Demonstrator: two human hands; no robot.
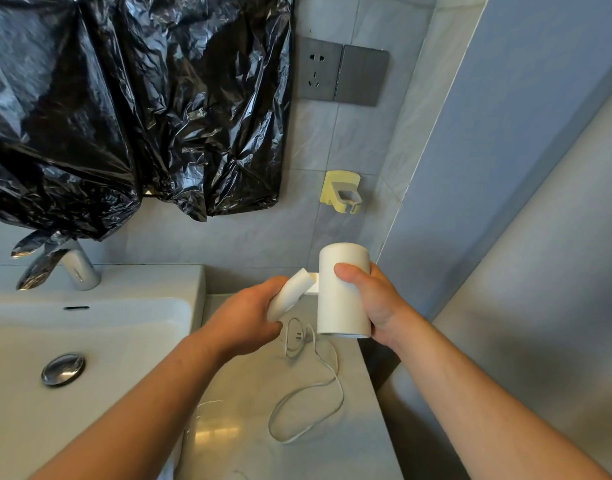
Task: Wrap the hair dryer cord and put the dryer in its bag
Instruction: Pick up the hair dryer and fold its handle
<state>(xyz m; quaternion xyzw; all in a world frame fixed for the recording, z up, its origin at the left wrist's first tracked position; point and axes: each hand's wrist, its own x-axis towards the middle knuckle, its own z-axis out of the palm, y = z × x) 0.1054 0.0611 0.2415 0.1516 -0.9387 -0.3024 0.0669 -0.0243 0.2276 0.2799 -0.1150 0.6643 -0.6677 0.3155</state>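
Basin (90, 327) and tap (77, 268) sit at the left, under black plastic (124, 98) hung on the wall. Beside them, the left hand (244, 318) closes round the folding handle (290, 296) while the right hand (370, 299) grips the hair dryer (339, 306) by its barrel, probably to fold it flat first. The cord (308, 403) trails loose on the counter (353, 438) below, unwrapped. No bag for the dryer shows.

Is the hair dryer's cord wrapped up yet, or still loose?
Still loose. The white cord trails from the dryer and lies in open loops on the counter, with nothing wound around the handle.
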